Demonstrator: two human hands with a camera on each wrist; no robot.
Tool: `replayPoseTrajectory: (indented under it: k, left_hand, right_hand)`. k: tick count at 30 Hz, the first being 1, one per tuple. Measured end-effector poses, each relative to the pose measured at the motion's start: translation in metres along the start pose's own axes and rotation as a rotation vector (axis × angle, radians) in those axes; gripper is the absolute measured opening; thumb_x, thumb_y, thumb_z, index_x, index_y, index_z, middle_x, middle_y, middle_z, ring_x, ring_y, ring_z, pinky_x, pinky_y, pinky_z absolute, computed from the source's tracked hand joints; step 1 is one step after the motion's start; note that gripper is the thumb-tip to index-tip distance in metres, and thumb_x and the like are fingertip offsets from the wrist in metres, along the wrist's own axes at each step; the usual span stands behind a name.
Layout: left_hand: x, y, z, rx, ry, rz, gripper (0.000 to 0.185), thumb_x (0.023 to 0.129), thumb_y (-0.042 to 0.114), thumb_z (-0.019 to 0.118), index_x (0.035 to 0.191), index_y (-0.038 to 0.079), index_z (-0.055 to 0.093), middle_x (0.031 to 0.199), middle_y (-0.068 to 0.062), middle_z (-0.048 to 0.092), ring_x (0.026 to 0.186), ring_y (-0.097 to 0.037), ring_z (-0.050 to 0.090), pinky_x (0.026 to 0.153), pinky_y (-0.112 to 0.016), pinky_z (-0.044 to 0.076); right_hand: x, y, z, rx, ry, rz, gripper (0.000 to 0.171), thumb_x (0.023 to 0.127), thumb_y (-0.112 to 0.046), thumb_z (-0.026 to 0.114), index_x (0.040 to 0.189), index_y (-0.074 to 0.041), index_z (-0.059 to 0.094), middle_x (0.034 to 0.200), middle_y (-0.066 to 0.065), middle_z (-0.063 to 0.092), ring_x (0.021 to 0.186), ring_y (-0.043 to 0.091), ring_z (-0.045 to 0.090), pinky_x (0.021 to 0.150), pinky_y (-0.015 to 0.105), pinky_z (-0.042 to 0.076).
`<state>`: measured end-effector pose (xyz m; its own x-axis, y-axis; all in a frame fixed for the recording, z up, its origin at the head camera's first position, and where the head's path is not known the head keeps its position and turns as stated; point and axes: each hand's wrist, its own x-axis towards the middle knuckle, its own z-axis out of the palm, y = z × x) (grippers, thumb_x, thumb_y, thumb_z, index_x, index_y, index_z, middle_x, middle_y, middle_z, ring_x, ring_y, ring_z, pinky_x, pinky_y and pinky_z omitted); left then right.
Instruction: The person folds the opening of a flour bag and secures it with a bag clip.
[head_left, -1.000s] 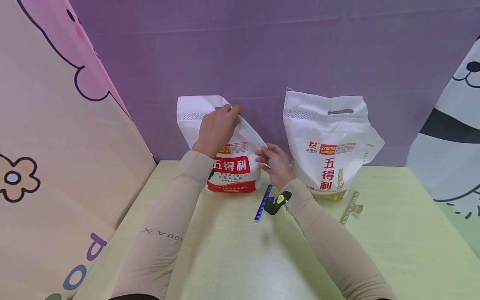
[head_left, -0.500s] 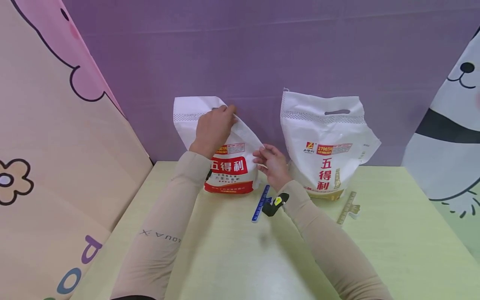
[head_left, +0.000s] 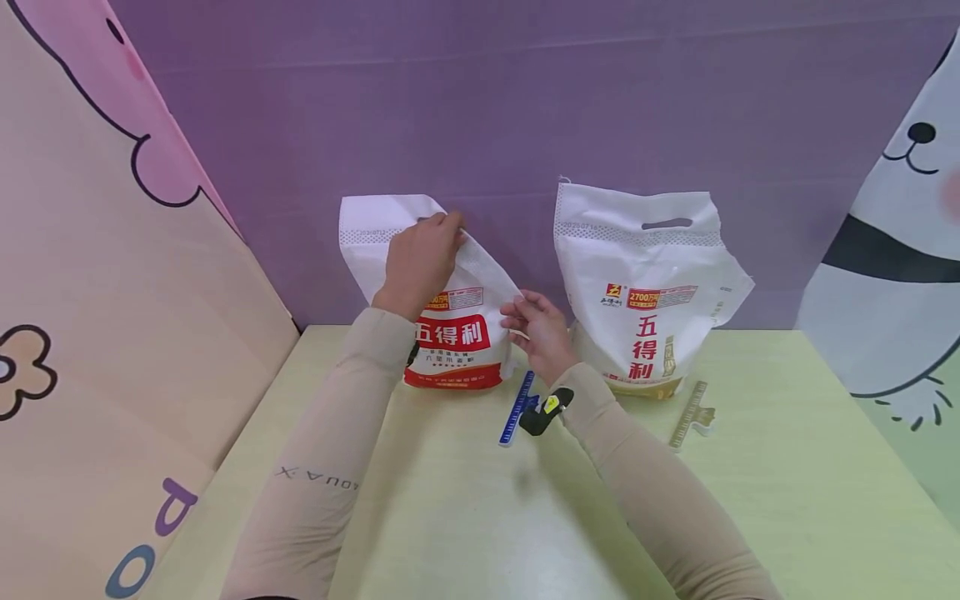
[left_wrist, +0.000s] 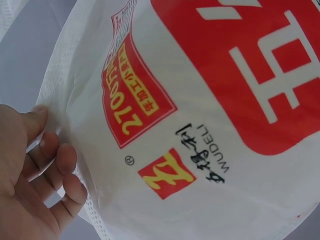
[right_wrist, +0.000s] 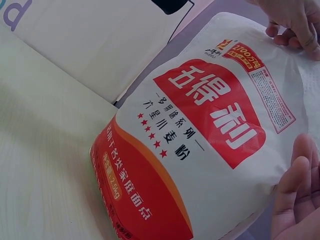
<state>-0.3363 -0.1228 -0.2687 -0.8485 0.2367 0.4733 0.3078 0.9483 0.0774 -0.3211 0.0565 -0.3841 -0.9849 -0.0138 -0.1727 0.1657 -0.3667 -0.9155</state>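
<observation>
Purple backdrop behind, pale green table [head_left: 465, 517] below, and two white flour bags standing against the wall. All the action is on the left bag [head_left: 450, 333], the one with the red label, upright at the back of the table just left of centre. Compared with a second ago, very little has shifted: both hands sit on the bag in the same spots, and only the view has drifted a touch, so the grip looks settled rather than in motion. Left hand [head_left: 420, 262] is up high, arm stretched forward, fingers curled over the folded top flap and pinching it near the perforated seam; the left wrist view shows the fingertips [left_wrist: 60, 165] bent against the white fabric. Right hand [head_left: 536, 325] is lower, at the bag's right edge, fingers drawn together nipping the side of the material, wrist cocked upward. Second bag [head_left: 648, 292] stands untouched to the right, handle slot showing. On the table just in front lie a blue clip [head_left: 517, 408] beside the right wrist, and a yellowish clip [head_left: 692, 414] near the second bag.
</observation>
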Motion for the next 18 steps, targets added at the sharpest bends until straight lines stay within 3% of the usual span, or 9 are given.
replayPoseTrajectory:
  k: [11,18]
  left_hand:
    - [-0.0006,-0.0014,0.0014,-0.021,0.035,0.007,0.026,0.102,0.027,0.062,0.124,0.014,0.062,0.118,-0.01,0.072,0.097,-0.033,0.072,0.086,-0.048,0.061]
    - [-0.0018,-0.0005,0.0028,-0.024,0.048,0.011,0.025,0.103,0.028,0.061,0.125,0.015,0.062,0.119,-0.009,0.072,0.098,-0.032,0.072,0.087,-0.046,0.06]
  right_hand:
    - [0.0011,0.0013,0.0014,0.008,0.011,-0.006,0.025,0.106,-0.026,0.056,0.13,-0.019,0.059,0.105,0.0,0.071,0.089,0.013,0.067,0.079,0.024,0.054]
    - [0.0018,0.0039,-0.0004,0.001,0.02,0.005,0.03,0.106,-0.028,0.056,0.135,-0.021,0.057,0.112,0.001,0.07,0.097,0.014,0.067,0.088,0.025,0.055]
